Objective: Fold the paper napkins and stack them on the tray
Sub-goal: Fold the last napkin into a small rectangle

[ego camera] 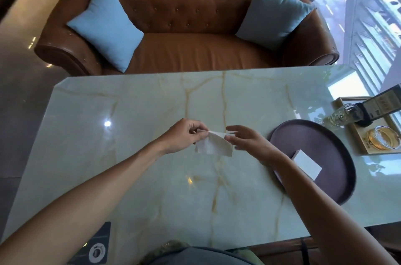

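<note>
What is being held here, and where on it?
A paper napkin, pinched at its upper edge by both the left hand and right hand, above the table.

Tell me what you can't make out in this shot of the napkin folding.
All in the head view:
- Folded napkins on the tray: the right forearm covers their near-left part, so the count is unclear.
- Napkin held by left hand and right hand: its number of folds is unreadable, edge-on.
- Dark box: cut off by the right edge, print too blurred.
- Black sticker: too small to read.
</note>
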The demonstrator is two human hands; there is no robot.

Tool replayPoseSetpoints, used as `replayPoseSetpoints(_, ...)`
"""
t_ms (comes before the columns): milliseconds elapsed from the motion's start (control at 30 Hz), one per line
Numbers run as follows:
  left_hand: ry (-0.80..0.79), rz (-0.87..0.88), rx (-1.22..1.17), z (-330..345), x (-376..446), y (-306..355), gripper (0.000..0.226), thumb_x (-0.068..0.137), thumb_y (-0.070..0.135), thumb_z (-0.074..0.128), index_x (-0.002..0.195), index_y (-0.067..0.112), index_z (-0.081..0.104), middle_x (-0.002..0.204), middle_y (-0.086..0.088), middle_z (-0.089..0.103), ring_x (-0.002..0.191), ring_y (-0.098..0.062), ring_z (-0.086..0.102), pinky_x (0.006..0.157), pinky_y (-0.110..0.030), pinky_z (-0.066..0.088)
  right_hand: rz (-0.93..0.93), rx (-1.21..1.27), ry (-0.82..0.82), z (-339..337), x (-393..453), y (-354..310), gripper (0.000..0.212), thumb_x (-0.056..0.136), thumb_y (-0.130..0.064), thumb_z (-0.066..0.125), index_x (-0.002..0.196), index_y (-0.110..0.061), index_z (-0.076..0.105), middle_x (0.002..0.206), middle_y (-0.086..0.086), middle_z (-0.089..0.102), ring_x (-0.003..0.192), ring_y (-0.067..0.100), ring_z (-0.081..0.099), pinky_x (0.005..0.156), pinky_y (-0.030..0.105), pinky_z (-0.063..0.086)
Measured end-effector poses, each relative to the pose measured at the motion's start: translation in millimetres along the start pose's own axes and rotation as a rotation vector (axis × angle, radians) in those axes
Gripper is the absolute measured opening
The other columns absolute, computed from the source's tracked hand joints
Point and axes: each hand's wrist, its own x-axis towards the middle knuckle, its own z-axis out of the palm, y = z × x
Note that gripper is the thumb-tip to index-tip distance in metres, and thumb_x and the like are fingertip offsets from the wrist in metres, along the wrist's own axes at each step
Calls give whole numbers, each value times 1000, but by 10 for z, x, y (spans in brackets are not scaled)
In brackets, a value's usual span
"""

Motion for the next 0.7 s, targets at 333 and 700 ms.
replayPoseSetpoints(333, -44, -50, -227, 347, 88, 100, 18, 98, 14, 66, 106, -1, 71, 89, -10, 72, 76, -13, 68, 67, -27, 59, -14, 327, 120, 159, -284, 305, 23, 101, -25, 61, 113, -11, 75, 100, 6, 76, 94, 23, 70, 95, 44, 53)
replayPoseSetpoints(700, -59, -238, -422, 1041, 300, 101, 26, 88, 7, 76, 112, -1, 72, 98, -14, 76, 75, -16, 73, 70, -28, 63, -15, 403, 387, -106, -554, 659, 12, 97, -10, 65, 101, -11, 77, 80, 2, 74, 75, 21, 70, 76, 32, 52)
